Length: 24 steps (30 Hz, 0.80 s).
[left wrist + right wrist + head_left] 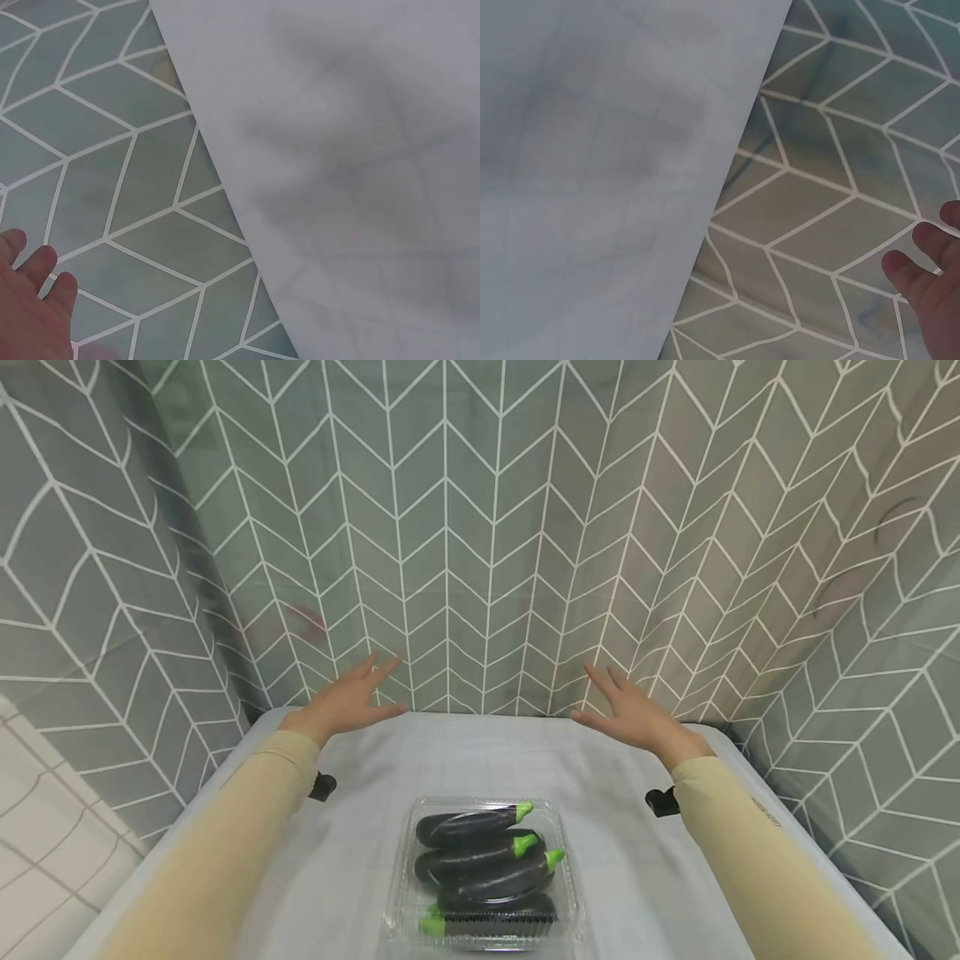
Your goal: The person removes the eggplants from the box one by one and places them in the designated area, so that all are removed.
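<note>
A clear plastic clamshell box (400, 893) lies at the near middle of the white table in the head view. Inside it are several dark eggplants (487, 868) with bright green stem ends. My left hand (348, 700) is held out over the far left part of the table, fingers spread, with nothing in it. Over the far right part, my right hand (630, 714) mirrors it, also spread and holding nothing. Both hands are beyond the box and apart from it. Each wrist view shows only fingertips at a lower corner, and the box is outside both.
The white-covered table (480, 760) ends at a straight far edge just past the hands. A grey curtain (465, 527) with white chevron lines hangs behind it and on both sides. White tile-like squares (52, 827) show at the lower left. A small black wrist device (322, 787) hangs under the left cuff.
</note>
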Motion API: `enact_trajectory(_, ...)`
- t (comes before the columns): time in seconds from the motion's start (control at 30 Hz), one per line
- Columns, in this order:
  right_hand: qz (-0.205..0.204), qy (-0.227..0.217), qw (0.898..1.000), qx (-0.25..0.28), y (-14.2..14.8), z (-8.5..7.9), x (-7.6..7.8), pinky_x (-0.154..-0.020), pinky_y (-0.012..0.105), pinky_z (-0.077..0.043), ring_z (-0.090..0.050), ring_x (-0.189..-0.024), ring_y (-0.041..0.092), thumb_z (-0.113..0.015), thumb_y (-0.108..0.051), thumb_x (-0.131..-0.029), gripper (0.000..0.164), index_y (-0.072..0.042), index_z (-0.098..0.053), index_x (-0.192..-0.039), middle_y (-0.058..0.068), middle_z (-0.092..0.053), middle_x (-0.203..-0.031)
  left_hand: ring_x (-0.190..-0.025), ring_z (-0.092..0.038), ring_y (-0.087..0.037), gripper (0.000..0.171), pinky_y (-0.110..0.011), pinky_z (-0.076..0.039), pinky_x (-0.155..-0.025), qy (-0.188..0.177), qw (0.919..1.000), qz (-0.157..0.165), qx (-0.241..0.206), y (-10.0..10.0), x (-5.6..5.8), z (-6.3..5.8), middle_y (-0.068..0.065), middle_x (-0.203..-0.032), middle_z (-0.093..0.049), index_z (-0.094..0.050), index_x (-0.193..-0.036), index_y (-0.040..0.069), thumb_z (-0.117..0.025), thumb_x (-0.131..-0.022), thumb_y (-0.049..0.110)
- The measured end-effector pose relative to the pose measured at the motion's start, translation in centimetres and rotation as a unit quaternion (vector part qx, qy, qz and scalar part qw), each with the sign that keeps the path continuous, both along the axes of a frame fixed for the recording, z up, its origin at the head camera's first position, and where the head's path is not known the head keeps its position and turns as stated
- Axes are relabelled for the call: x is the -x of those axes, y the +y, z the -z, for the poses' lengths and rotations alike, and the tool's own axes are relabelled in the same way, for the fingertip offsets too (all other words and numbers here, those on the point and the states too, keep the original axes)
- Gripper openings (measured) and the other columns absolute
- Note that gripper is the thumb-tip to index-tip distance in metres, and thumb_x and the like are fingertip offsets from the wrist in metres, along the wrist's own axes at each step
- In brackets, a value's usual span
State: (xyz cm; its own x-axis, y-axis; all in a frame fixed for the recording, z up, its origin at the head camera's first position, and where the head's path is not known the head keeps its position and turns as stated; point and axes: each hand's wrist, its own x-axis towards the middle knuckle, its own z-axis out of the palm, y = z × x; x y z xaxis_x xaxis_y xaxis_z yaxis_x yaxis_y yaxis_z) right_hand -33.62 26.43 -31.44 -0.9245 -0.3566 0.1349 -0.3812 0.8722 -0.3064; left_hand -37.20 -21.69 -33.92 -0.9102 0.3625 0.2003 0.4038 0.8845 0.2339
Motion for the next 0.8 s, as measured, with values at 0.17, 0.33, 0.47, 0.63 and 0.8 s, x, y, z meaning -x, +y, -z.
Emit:
enact_trajectory(0.17, -0.014, 0.013, 1.0, 0.013, 0.2, 0.9, -1.3, -0.105, 0.07, -0.019, -0.011, -0.144, 0.049, -0.052, -0.068, -0.092, 0.09, -0.032, -0.005, -0.16, 0.021, -0.003, -0.162, -0.143, -0.017, -0.048, 0.095, -0.068, -0.023, -0.105, 0.015, 0.9996, 0.011, -0.022, -0.6, -1.0, 1.1, -0.017, -0.163, -0.005, -0.013, -0.16, 0.033, -0.055, -0.086, 0.074)
enact_trajectory(0.33, -0.029, 0.017, 0.999, 0.019, 0.1, 1.6, -2.5, -0.104, 0.071, -0.018, -0.011, -0.144, 0.048, -0.054, -0.065, -0.093, 0.088, -0.031, -0.008, -0.16, 0.019, -0.006, -0.163, -0.144, -0.014, -0.047, 0.097, -0.07, -0.021, -0.105, 0.01, 0.9991, 0.015, -0.038, -0.7, -2.2, 1.9, -0.016, -0.163, -0.007, -0.01, -0.16, 0.033, -0.054, -0.085, 0.075)
enact_trajectory(0.47, -0.036, 0.014, 0.999, 0.035, 0.0, 2.0, -3.6, -0.104, 0.07, -0.02, -0.013, -0.145, 0.046, -0.054, -0.064, -0.093, 0.087, -0.031, -0.009, -0.16, 0.018, -0.008, -0.162, -0.144, -0.015, -0.045, 0.096, -0.07, -0.023, -0.104, 0.005, 0.9986, 0.019, -0.049, -0.5, -3.5, 2.7, -0.016, -0.163, -0.011, -0.012, -0.16, 0.033, -0.053, -0.085, 0.076)
enact_trajectory(0.63, -0.041, 0.023, 0.998, 0.049, 0.2, 2.4, -5.1, -0.103, 0.069, -0.024, -0.016, -0.144, 0.045, -0.057, -0.06, -0.094, 0.083, -0.031, -0.015, -0.16, 0.017, -0.013, -0.162, -0.144, -0.019, -0.041, 0.093, -0.068, -0.027, -0.103, 0.018, 0.9974, 0.026, -0.065, -0.6, -5.1, 3.6, -0.014, -0.161, -0.018, -0.016, -0.159, 0.034, -0.055, -0.085, 0.074)
enact_trajectory(0.8, -0.053, 0.046, 0.995, 0.068, 0.4, 2.8, -6.5, -0.098, 0.065, -0.036, -0.036, -0.136, 0.042, -0.06, -0.052, -0.096, 0.078, -0.029, -0.021, -0.159, 0.016, -0.025, -0.157, -0.144, -0.021, -0.038, 0.09, -0.064, -0.027, -0.105, 0.027, 0.9956, 0.031, -0.084, -1.0, -6.8, 3.8, -0.012, -0.16, -0.023, -0.022, -0.159, 0.029, -0.058, -0.087, 0.07)
